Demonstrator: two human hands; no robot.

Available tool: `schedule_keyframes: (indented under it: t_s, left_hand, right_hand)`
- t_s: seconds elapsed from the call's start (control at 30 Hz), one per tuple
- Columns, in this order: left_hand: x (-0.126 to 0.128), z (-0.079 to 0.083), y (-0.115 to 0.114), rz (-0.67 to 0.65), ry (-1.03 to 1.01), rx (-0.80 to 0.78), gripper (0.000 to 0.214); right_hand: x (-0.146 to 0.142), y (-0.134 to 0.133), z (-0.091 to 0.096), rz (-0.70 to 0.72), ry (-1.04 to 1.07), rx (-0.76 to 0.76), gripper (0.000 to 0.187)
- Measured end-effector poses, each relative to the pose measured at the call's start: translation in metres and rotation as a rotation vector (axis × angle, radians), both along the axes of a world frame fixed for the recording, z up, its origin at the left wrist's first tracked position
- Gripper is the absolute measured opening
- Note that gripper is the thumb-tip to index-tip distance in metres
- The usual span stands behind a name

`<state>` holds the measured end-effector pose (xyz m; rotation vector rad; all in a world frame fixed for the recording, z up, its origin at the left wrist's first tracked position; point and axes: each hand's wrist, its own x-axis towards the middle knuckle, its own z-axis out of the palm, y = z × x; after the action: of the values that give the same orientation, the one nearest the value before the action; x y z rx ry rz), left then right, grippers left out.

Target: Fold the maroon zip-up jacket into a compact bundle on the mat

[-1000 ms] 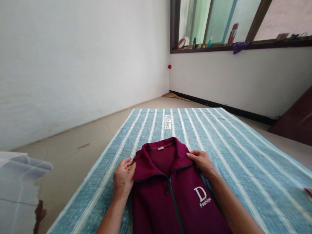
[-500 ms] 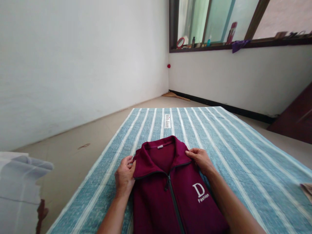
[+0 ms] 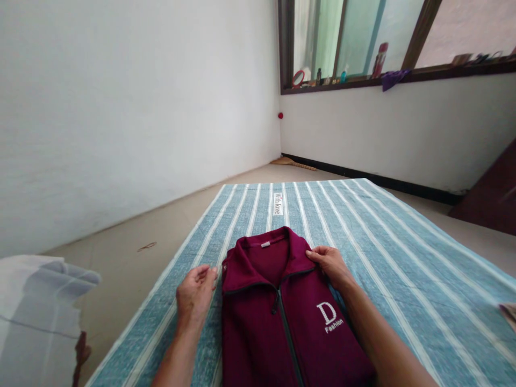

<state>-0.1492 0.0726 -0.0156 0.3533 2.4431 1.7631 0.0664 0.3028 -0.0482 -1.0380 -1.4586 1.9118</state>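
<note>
A maroon zip-up jacket point(image 3: 258, 328) lies front up, its collar spread and the dark zip nearly closed to the neck. White lettering reading "D Fashion" marks its chest. My right hand point(image 3: 330, 264) pinches the right side of the collar between thumb and fingers. Just left of the jacket, my left hand point(image 3: 195, 293) is off the cloth, its fingers loosely bent and holding nothing. Beneath everything is a blue-green cover with white stripes point(image 3: 355, 236).
Pale crumpled cloth point(image 3: 36, 317) stands at the lower left. A broom point(image 3: 296, 162) lies on the floor by the far corner. Along the window sill are a red-framed mirror point(image 3: 298, 79), a pink bottle point(image 3: 379, 60) and a purple cloth point(image 3: 393, 79). A dark red panel point(image 3: 489, 196) leans at the right.
My left hand has let go of the jacket's left collar edge and moved left, away from it. My right hand keeps its pinch on the collar. The view has shifted slightly.
</note>
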Motion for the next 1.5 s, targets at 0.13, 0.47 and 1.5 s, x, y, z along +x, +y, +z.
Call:
schedule_keyframes:
  t_s: [0.13,0.47,1.5]
  left_hand:
    - [0.036,0.032,-0.025,-0.053,0.159,-0.129,0.029]
    - [0.115,-0.015,-0.032,-0.788,0.950,-0.478,0.057]
    - [0.149,-0.012,-0.013,-0.867,1.280,-0.618,0.092]
  right_hand:
    - [0.000,0.000,0.001,-0.001,0.007,-0.001,0.032]
    - [0.000,0.002,-0.002,0.004,0.022,-0.010,0.031]
    - [-0.003,0.004,-0.005,0.010,0.019,0.002,0.032]
